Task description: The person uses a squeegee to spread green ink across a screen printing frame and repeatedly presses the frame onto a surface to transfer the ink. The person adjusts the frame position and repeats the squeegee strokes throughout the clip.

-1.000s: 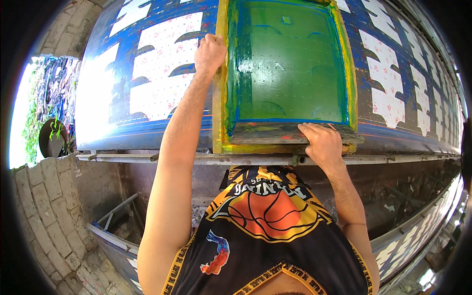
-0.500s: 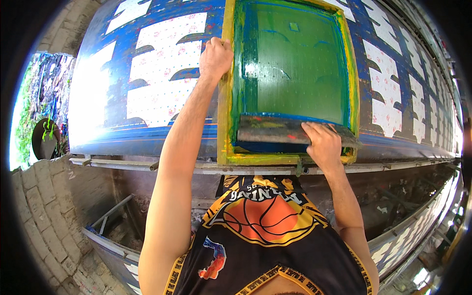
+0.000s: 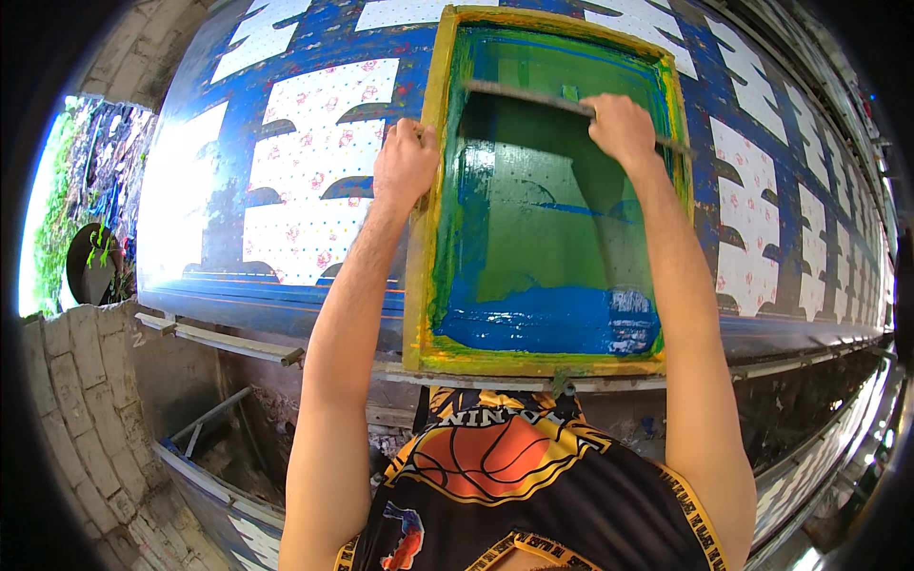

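Note:
A screen printing frame point(image 3: 420, 305) with a yellow, paint-smeared rim lies over a long blue table. My left hand point(image 3: 406, 164) is closed at the frame's left rim, its fingers curled against the edge. Inside the rim, my right hand point(image 3: 621, 128) grips a long dark squeegee point(image 3: 528, 97), which sits across the far part of the green mesh point(image 3: 533, 255) and casts a shadow on it. Wet blue ink point(image 3: 533, 319) pools along the near end of the mesh. My right-hand fingertips are partly hidden behind the hand.
White fabric pieces with small flower and dot prints point(image 3: 319, 128) lie in rows on the blue table point(image 3: 314, 303), left and right of the frame. A metal rail point(image 3: 219, 338) runs along the table's near edge. A brick floor point(image 3: 81, 400) shows at lower left.
My right hand has carried the squeegee from the near end of the frame to its far part. Blue ink now shows at the near end. My left hand still holds the rim.

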The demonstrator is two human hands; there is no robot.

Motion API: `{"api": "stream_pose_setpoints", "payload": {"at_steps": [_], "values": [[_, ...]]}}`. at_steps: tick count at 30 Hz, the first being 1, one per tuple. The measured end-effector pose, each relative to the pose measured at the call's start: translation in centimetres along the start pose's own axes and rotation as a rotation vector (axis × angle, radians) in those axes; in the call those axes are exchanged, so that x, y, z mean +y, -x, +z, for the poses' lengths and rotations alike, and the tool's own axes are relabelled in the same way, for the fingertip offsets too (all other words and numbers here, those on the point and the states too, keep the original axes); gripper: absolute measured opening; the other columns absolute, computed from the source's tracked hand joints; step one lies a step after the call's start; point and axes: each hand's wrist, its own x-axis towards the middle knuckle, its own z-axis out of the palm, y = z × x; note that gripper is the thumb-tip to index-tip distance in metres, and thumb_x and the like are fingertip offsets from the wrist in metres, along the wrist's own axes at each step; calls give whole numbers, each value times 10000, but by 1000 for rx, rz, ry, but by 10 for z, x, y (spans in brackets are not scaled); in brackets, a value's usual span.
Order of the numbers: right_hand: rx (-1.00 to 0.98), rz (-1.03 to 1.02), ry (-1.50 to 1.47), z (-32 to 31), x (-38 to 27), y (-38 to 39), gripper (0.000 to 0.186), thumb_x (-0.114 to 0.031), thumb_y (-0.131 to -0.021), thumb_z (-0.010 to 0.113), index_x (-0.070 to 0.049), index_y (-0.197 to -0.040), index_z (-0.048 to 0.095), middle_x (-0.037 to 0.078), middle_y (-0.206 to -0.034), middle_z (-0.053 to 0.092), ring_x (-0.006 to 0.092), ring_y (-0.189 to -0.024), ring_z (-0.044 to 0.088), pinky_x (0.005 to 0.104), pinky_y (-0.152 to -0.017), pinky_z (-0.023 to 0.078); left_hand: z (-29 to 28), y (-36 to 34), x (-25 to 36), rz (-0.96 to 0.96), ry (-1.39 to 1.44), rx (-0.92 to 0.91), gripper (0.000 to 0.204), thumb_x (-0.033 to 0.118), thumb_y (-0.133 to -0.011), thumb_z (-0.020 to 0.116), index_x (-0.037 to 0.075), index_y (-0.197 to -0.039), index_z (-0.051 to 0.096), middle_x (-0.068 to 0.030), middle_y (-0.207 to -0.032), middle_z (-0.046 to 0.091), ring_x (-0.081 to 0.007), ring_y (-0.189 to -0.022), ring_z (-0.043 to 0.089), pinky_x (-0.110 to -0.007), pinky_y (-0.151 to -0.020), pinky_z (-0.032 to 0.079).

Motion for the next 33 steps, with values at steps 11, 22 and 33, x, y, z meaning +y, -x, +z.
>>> {"api": "stream_pose_setpoints", "payload": {"at_steps": [11, 22, 33], "values": [[-45, -119, 107, -16, 63, -161, 376, -221, -880, 702, -95, -1225, 785, 222, -1145, 784, 424, -1082, 754, 553, -945, 610, -1, 2, 7, -18, -22, 34, 338, 353, -1083, 567, 36, -1154, 660, -258, -1135, 729, -467, -1109, 680, -556, -949, 523], [-134, -244, 26, 2, 72, -191, 336, -178, -764, 758, 4, -1045, 792, 286, -1031, 773, 440, -990, 766, 539, -848, 609, -2, 0, 7, -33, -34, 24, 349, 359, -1067, 561, 44, -1164, 677, -270, -1130, 739, -478, -1092, 688, -546, -956, 526], [-253, -202, -81, -29, 9, 47, 182, -144, -840, 740, -59, -990, 801, 275, -961, 762, 472, -976, 743, 556, -853, 603, -2, -1, 3, 34, -65, 34, 407, 374, -1063, 540, 19, -1197, 688, -303, -1176, 735, -494, -1139, 685, -574, -996, 531]]}}
